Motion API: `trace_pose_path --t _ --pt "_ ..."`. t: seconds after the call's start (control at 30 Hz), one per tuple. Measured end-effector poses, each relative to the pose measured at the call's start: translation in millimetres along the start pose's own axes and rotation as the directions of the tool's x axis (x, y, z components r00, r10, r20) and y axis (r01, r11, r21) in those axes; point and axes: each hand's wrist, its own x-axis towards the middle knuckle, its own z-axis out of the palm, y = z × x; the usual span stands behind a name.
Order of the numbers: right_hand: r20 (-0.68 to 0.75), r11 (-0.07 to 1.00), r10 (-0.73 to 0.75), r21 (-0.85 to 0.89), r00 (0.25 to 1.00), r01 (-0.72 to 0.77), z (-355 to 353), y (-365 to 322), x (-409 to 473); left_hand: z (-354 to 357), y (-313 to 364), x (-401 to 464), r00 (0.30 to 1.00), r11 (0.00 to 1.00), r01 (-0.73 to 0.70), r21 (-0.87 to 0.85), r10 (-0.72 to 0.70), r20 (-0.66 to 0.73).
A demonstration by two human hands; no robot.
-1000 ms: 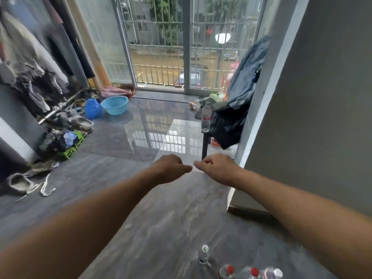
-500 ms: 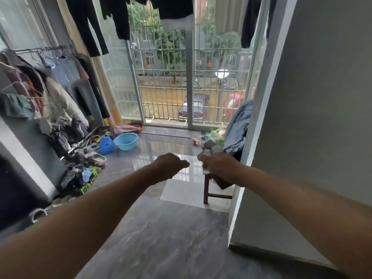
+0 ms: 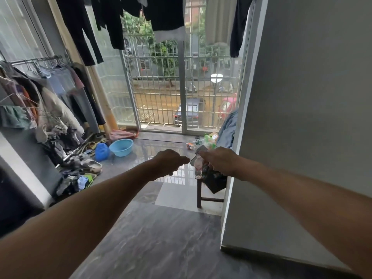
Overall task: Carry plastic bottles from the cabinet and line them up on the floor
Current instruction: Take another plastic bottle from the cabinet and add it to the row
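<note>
Clear plastic bottle (image 3: 198, 168) on the stool (image 3: 199, 195) sits past my loosely curled, empty left hand (image 3: 170, 161) and right hand (image 3: 218, 160); a careless reach could topple it.

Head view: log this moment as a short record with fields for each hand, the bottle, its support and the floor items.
left hand: curled shut, empty, held out at mid-air
right hand: curled, in front of the bottle; grip on it cannot be confirmed
bottle: clear plastic, upright, partly hidden by the right hand
support: dark wooden stool by the wall, draped with clothing
floor items: blue basin; sandal
</note>
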Motion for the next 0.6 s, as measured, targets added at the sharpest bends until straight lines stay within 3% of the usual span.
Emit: trace_pose_path --t 0.1,0.33,0.6 --pt "0.017 0.994 -0.028 -0.107 0.999 0.029 -14.0 2.6 -12.5 8.3 15.5 -2.0 1.0 1.0 -0.023 -0.017 0.023 -0.003" --pt "-0.077 0.995 -0.057 -0.091 0.995 0.05 -37.5 23.9 -40.9 30.2 43.2 -2.4 0.986 0.987 -0.158 -0.022 0.159 0.045" --pt "-0.224 0.992 0.094 -0.059 0.97 -0.11 -50.6 46.7 -81.0 51.6 74.3 2.6 0.918 0.923 -0.381 0.055 0.371 0.136"
